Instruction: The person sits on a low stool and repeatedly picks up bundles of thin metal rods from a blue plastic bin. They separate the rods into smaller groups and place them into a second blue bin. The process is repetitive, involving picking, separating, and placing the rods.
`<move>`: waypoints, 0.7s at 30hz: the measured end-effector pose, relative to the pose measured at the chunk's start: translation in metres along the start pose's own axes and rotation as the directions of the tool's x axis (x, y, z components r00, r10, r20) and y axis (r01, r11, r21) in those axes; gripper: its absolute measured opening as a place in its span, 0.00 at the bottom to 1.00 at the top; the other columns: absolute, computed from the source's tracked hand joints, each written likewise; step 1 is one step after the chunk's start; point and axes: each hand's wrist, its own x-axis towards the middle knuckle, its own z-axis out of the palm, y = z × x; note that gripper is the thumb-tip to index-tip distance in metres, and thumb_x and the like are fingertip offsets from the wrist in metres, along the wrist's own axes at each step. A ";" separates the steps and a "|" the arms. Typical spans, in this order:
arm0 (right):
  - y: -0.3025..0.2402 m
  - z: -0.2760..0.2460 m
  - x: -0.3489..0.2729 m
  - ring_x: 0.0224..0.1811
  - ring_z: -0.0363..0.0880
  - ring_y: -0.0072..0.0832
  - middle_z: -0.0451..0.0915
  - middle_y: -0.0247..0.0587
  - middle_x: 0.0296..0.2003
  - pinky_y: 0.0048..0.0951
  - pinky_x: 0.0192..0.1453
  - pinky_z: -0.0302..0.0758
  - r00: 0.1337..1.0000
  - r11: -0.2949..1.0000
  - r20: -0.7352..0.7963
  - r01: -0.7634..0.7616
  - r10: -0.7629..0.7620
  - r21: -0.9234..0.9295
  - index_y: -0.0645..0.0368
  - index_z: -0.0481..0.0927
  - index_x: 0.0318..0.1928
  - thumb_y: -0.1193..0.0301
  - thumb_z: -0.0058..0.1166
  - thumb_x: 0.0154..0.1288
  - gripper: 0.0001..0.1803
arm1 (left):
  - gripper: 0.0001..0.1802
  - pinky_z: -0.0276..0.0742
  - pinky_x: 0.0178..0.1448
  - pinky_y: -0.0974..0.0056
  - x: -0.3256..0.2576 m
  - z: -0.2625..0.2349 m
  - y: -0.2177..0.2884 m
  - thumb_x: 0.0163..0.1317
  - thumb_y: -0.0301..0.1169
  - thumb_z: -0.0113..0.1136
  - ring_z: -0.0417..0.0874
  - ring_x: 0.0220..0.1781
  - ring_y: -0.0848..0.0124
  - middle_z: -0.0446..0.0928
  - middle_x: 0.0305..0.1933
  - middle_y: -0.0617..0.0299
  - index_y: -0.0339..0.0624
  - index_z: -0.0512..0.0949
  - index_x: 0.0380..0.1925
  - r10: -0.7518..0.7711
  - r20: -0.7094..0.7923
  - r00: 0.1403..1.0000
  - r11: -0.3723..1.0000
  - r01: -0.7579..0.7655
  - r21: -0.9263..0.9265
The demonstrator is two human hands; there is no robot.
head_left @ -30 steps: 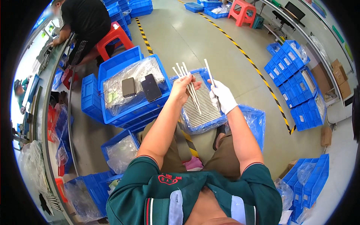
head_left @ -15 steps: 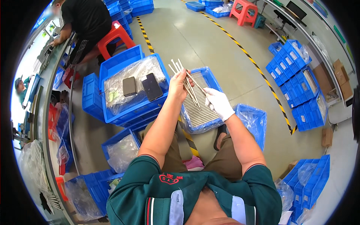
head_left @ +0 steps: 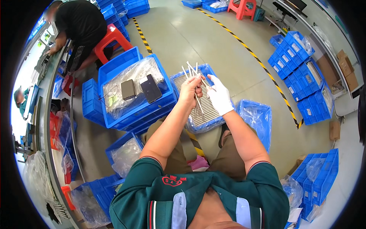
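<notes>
Bare, my left hand [head_left: 191, 90] is closed round several thin metal rods [head_left: 199, 104], their ends sticking out above and below the fist. My right hand [head_left: 220, 97], in a white glove, is close beside it. A slanting metal rod [head_left: 191, 67] crosses the bunch and runs down to the gloved fingers, which appear closed on its lower end; the fingertips partly hide the grip. Below both hands stands a blue crate [head_left: 228, 121] lined with plastic film, filled with a layer of similar rods [head_left: 209, 116] lying side by side.
At left, a stacked blue crate [head_left: 131, 118] carries bagged rods, a black phone [head_left: 151, 88] and a dark flat box [head_left: 128, 89]. A blue crate with film [head_left: 268, 126] sits at right. A person [head_left: 82, 26] works at the left bench, near a red stool [head_left: 113, 40].
My hands have come closer together, the right moving left and up along the rods. The slanting rod now crosses the bunch held in my left hand. The view has shifted slightly.
</notes>
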 end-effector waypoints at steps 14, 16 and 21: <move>0.000 -0.012 0.021 0.23 0.69 0.16 0.77 0.32 0.25 0.20 0.27 0.68 0.985 0.962 0.108 -0.158 0.137 0.221 0.62 0.73 0.54 0.68 0.53 0.64 0.19 | 0.12 0.55 0.19 0.76 0.000 0.004 -0.012 0.66 0.39 0.51 0.63 0.16 0.83 0.65 0.17 0.75 0.45 0.75 0.28 0.012 -0.007 1.000 0.961 -0.010 0.277; 0.013 -0.018 0.033 0.22 0.68 0.17 0.76 0.30 0.23 0.21 0.26 0.66 0.993 0.994 -0.046 0.109 -0.110 -0.024 0.63 0.77 0.47 0.68 0.54 0.63 0.15 | 0.13 0.55 0.20 0.75 -0.009 0.013 -0.006 0.66 0.41 0.52 0.60 0.17 0.84 0.63 0.18 0.75 0.45 0.76 0.28 -0.023 -0.012 1.000 0.917 0.026 0.399; 0.021 -0.034 0.048 0.23 0.66 0.19 0.72 0.33 0.19 0.25 0.28 0.65 0.998 0.995 0.043 -0.051 0.055 -0.091 0.63 0.78 0.28 0.63 0.57 0.61 0.14 | 0.14 0.51 0.18 0.76 -0.012 0.013 -0.023 0.65 0.43 0.55 0.57 0.17 0.84 0.62 0.19 0.76 0.46 0.75 0.27 -0.202 0.082 0.976 0.884 0.146 0.443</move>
